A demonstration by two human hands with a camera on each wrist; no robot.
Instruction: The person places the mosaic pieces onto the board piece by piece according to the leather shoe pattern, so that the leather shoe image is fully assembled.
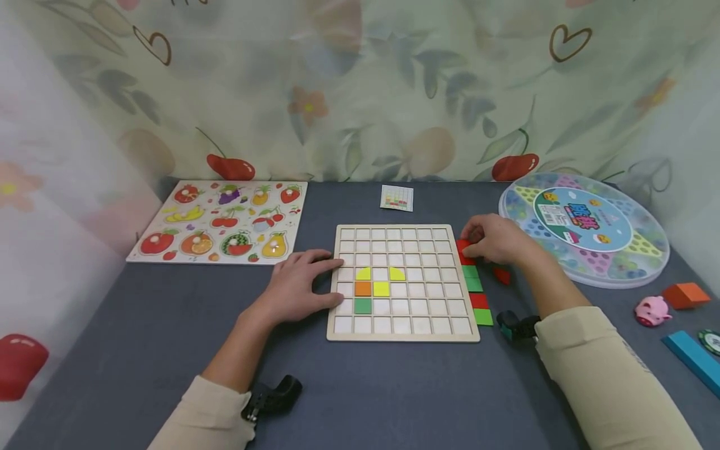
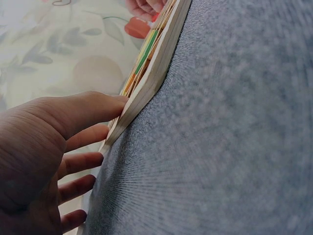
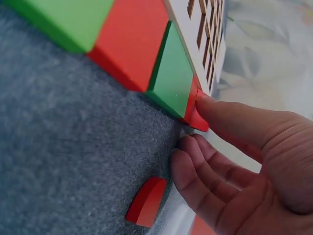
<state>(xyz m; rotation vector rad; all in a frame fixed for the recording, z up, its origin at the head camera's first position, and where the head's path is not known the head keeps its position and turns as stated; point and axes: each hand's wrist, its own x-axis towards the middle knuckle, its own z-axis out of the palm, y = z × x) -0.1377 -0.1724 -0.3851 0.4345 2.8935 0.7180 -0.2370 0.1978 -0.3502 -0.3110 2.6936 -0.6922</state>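
Note:
A wooden grid board (image 1: pixel 402 232) lies in the middle of the grey table and holds a few tiles: two yellow quarter-rounds, an orange (image 1: pixel 362 288), a yellow and a green square. My left hand (image 1: pixel 329 281) rests flat on the board's left edge (image 2: pixel 146 88), its fingers (image 2: pixel 83 161) straight. Along the board's right side runs a row of red and green tiles (image 1: pixel 475 294). My right hand (image 1: pixel 469 247) is at the far end of that row. Its thumb (image 3: pixel 220 115) and curled index finger pinch a red tile (image 3: pixel 194 117). A loose red quarter-round (image 3: pixel 146 200) lies beside it.
A fruit peg puzzle (image 1: pixel 219 220) lies at the back left, a small pattern card (image 1: pixel 396 198) behind the board, and a round game case (image 1: pixel 585 228) at the back right. A pink pig (image 1: pixel 652 310), an orange block (image 1: pixel 685 295) and a blue block (image 1: pixel 692 359) sit at the right edge.

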